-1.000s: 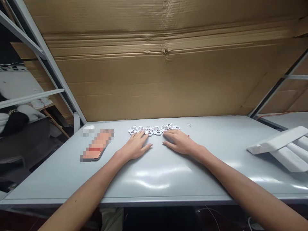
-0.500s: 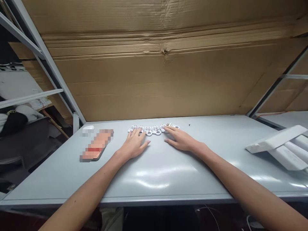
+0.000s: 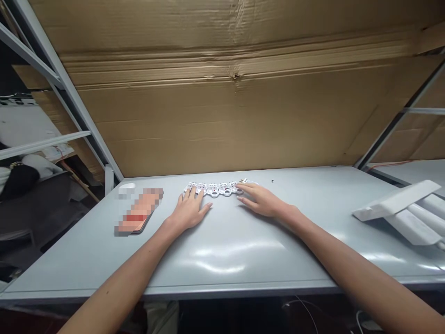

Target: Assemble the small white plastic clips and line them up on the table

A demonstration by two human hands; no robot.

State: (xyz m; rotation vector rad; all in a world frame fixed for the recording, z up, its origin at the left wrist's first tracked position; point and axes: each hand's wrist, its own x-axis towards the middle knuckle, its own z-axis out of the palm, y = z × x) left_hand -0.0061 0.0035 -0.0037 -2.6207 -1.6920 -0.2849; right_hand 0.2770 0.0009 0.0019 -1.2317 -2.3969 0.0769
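Note:
A row of several small white plastic-looking pieces point(image 3: 213, 189), each with a ring-shaped opening at its near end, lies side by side along the back of the table. Over the left end of this row, my left hand point(image 3: 187, 212) is spread flat, fingertips touching the pieces and thumb out to the right. My right hand point(image 3: 261, 200) reaches across the right end, palm down, its fingers stretched out and partly covering the last pieces. Between the two hands the middle pieces show fully. Neither hand grips anything.
Left on the grey table point(image 3: 215, 250) lies a pixelated orange, dark-edged flat object point(image 3: 141, 213), with a small white item point(image 3: 127, 188) behind it. White box-like pieces point(image 3: 396, 204) sit at the right. A cardboard wall point(image 3: 222, 125) rises behind, between metal frame posts.
My left hand has slid slightly left, showing more of the pieces beside its fingers. My right hand stays almost in place. The view has shifted a little.

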